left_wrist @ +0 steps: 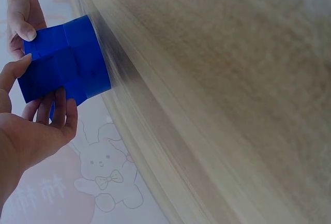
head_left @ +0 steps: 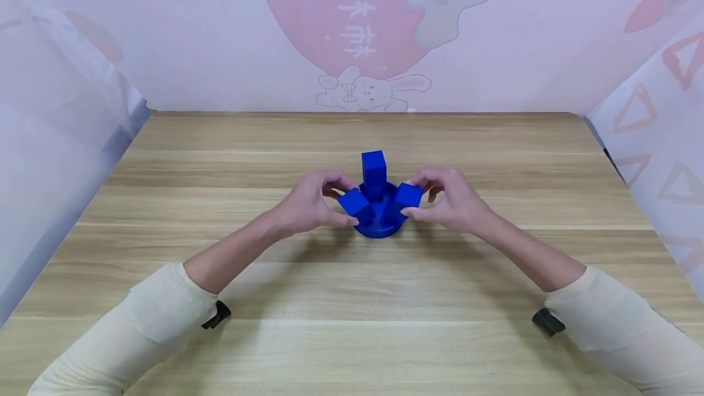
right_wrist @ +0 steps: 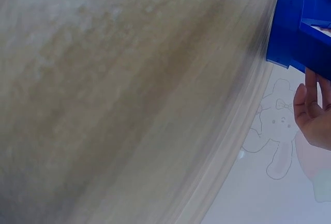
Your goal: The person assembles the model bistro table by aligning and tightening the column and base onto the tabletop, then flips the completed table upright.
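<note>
A blue round base (head_left: pixel 378 233) stands on the table in the head view, with three square blue posts rising from it. The back post (head_left: pixel 374 170) is upright, while the left post (head_left: pixel 354 202) and right post (head_left: pixel 409 195) lean outward. My left hand (head_left: pixel 312 205) pinches the left post between thumb and fingers. On the other side, my right hand (head_left: pixel 454 202) grips the right post the same way. The left wrist view has the blue base (left_wrist: pixel 90 58) on the tabletop, both hands at its posts. In the right wrist view the posts are partly cut off by the frame edge.
The wood-grain table (head_left: pixel 352 322) spreads around the blue piece. Behind it stands a pale pink printed backdrop (head_left: pixel 220 35), and white sheets hang at both sides. Black clips (head_left: pixel 217 315) show beneath the cream sleeves (head_left: pixel 159 310).
</note>
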Motion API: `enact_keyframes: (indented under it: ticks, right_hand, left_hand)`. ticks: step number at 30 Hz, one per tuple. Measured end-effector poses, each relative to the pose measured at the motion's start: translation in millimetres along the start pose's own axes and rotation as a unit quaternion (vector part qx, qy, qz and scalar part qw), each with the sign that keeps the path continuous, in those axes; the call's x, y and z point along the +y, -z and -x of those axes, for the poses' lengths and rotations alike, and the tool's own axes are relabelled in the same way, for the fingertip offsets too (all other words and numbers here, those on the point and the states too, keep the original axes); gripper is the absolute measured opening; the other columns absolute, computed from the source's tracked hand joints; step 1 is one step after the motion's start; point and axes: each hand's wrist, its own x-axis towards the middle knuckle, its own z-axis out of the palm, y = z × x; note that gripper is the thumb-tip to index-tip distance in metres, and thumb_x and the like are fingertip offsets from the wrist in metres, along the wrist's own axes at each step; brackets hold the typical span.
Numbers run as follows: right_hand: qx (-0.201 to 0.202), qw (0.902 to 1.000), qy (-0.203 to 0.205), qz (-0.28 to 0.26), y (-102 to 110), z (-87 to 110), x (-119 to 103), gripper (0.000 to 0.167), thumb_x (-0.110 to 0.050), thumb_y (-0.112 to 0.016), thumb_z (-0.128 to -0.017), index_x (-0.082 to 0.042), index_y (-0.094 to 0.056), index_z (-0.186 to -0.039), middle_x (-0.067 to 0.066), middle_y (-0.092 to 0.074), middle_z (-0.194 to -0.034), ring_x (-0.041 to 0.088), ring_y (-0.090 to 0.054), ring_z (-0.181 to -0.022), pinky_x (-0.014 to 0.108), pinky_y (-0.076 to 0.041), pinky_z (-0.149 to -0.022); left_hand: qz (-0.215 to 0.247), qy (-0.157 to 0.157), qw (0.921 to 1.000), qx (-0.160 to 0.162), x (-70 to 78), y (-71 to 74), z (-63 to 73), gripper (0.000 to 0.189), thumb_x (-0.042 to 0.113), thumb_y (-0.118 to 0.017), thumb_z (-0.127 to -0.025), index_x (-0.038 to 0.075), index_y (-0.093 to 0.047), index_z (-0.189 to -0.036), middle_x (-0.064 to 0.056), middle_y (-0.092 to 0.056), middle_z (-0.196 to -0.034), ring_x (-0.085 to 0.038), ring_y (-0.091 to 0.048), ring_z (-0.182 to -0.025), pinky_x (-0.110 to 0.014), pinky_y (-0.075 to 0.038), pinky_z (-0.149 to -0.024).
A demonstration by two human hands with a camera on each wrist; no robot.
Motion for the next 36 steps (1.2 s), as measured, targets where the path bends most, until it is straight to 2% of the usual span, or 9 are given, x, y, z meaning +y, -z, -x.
enact_keyframes:
  ticks: [5, 11, 18, 22, 25, 29, 33, 36]
  right_hand:
    - [0.002, 1.0000, -0.001, 0.001, 0.1, 0.3, -0.7, 0.034, -0.006, -0.091, -0.077, 0.002, -0.076, -0.105, 0.009, -0.074, -0.094, 0.032, -0.065, -0.084, 0.040, -0.057, -0.071]
    - [0.003, 1.0000, -0.004, -0.004, -0.5, 1.0, 0.7, 0.033, -0.006, -0.091, -0.077, 0.002, -0.076, -0.105, 0.009, -0.074, -0.094, 0.028, -0.065, -0.084, 0.036, -0.056, -0.071]
    - [0.001, 0.9998, -0.020, -0.005, -1.3, 0.2, 1.7, 0.034, -0.008, -0.090, -0.079, 0.003, -0.075, -0.107, 0.010, -0.074, -0.096, 0.027, -0.065, -0.085, 0.035, -0.057, -0.073]
    - [-0.010, 0.9998, -0.018, 0.001, 0.1, -0.2, 1.5, 0.037, -0.009, -0.090, -0.079, 0.002, -0.073, -0.110, 0.010, -0.074, -0.099, 0.024, -0.064, -0.087, 0.039, -0.058, -0.076]
    - [-0.021, 0.9997, -0.009, 0.002, 1.9, 0.7, 2.4, 0.046, -0.010, -0.092, -0.076, 0.002, -0.073, -0.115, 0.011, -0.074, -0.105, 0.025, -0.064, -0.092, 0.044, -0.059, -0.078]
    - [-0.043, 0.9987, -0.001, 0.027, 2.9, 0.7, 7.2, 0.064, -0.013, -0.096, -0.071, 0.004, -0.069, -0.126, 0.015, -0.072, -0.116, 0.028, -0.064, -0.100, 0.043, -0.059, -0.076]
    - [-0.067, 0.9947, 0.008, 0.078, -0.1, -3.7, 15.7, 0.078, -0.017, -0.098, -0.070, 0.006, -0.063, -0.136, 0.018, -0.070, -0.119, 0.029, -0.062, -0.098, 0.036, -0.055, -0.069]
    - [-0.081, 0.9906, 0.017, 0.110, -3.7, -7.3, 22.5, 0.083, -0.019, -0.098, -0.069, 0.008, -0.060, -0.138, 0.020, -0.068, -0.116, 0.031, -0.063, -0.096, 0.038, -0.054, -0.072]
  left_hand:
    - [0.003, -0.006, 1.0000, -0.002, 0.8, 0.8, -0.4, 0.035, -0.003, -0.090, -0.072, -0.002, -0.072, -0.103, -0.009, -0.073, -0.102, -0.027, -0.068, -0.105, -0.044, -0.052, -0.096]
    - [0.006, -0.006, 1.0000, -0.005, -1.0, 1.1, -0.7, 0.035, -0.004, -0.089, -0.072, -0.002, -0.072, -0.102, -0.010, -0.073, -0.102, -0.027, -0.069, -0.105, -0.044, -0.052, -0.098]
    - [-0.048, -0.007, 0.9988, -0.010, 0.2, 0.2, -0.2, 0.038, 0.000, -0.089, -0.075, -0.002, -0.068, -0.106, -0.010, -0.072, -0.105, -0.028, -0.067, -0.105, -0.048, -0.054, -0.094]
    - [-0.081, -0.004, 0.9966, -0.012, 0.2, -0.1, 0.5, 0.043, 0.005, -0.090, -0.076, -0.001, -0.066, -0.111, -0.011, -0.070, -0.110, -0.029, -0.065, -0.110, -0.052, -0.052, -0.096]
    - [-0.110, -0.004, 0.9939, -0.013, -0.8, 0.8, 0.3, 0.054, 0.012, -0.094, -0.075, -0.001, -0.065, -0.118, -0.011, -0.071, -0.115, -0.029, -0.063, -0.113, -0.053, -0.050, -0.097]
    - [-0.150, -0.010, 0.9885, -0.018, -4.8, 1.7, -1.6, 0.083, 0.015, -0.097, -0.070, -0.006, -0.056, -0.139, -0.015, -0.069, -0.122, -0.032, -0.062, -0.117, -0.054, -0.049, -0.099]
    - [-0.202, -0.015, 0.9789, -0.027, -13.9, 0.4, -6.4, 0.100, 0.016, -0.099, -0.068, -0.010, -0.046, -0.149, -0.020, -0.065, -0.126, -0.036, -0.060, -0.118, -0.053, -0.050, -0.101]
    - [-0.245, -0.013, 0.9688, -0.035, -21.2, -1.7, -11.1, 0.102, 0.022, -0.100, -0.067, -0.009, -0.048, -0.149, -0.021, -0.063, -0.127, -0.037, -0.061, -0.117, -0.049, -0.052, -0.101]
